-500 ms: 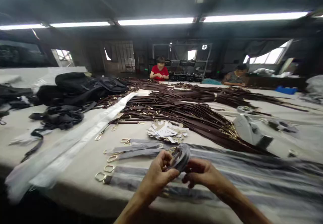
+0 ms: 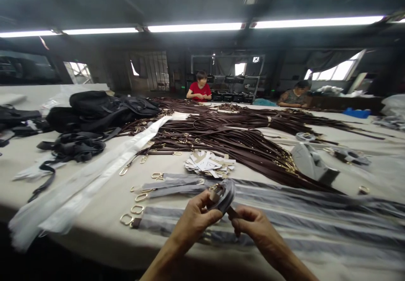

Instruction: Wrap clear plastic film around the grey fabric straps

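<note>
Left hand (image 2: 199,213) grips a coiled strap (image 2: 230,192), thumb in front, fingers curled behind; coil sits at the top of that hand, just past the thumb tip, raised over the table (image 2: 98,226). Gold-toned hardware (image 2: 215,187) shows at the coil's left side, near the left fingertips. Right hand (image 2: 248,222) is just right of and slightly below the coil, thumb and fingers pinching a dark tail end (image 2: 232,212) at the coil's lower edge. Coil therefore between the hands, nearer the left. Below and behind: wrapped straps (image 2: 300,207) laid flat across the table, metal rings (image 2: 137,209) at their left ends. Beyond the coil, a heap of paper slips (image 2: 209,164), then a mass of brown straps (image 2: 215,135). Pale plastic sleeves (image 2: 110,169) and a black bag (image 2: 95,110) to the left. Two people seated at the far side.
</note>
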Demonstrator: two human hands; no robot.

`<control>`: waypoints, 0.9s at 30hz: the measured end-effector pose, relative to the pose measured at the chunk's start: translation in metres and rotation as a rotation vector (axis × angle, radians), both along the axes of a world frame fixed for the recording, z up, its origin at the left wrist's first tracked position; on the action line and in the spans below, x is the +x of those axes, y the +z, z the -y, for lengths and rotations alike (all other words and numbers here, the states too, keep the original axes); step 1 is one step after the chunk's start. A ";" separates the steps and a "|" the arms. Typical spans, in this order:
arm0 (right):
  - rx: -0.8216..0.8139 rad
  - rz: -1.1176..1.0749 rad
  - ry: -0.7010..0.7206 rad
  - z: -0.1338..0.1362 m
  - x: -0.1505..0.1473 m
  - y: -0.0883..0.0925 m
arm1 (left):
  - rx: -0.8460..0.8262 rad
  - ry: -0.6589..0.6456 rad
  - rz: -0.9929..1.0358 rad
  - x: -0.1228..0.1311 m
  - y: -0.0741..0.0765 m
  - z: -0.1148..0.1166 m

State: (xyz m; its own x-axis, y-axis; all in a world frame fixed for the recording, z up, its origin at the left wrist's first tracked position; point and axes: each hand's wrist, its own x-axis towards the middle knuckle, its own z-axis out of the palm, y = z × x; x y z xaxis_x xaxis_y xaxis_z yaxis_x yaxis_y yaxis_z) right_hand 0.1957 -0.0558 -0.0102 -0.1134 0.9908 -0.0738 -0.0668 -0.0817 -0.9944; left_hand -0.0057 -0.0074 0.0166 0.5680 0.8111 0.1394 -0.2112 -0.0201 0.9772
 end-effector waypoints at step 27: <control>0.912 0.703 -0.110 0.012 -0.007 0.030 | 0.281 0.045 -0.270 0.001 0.009 0.021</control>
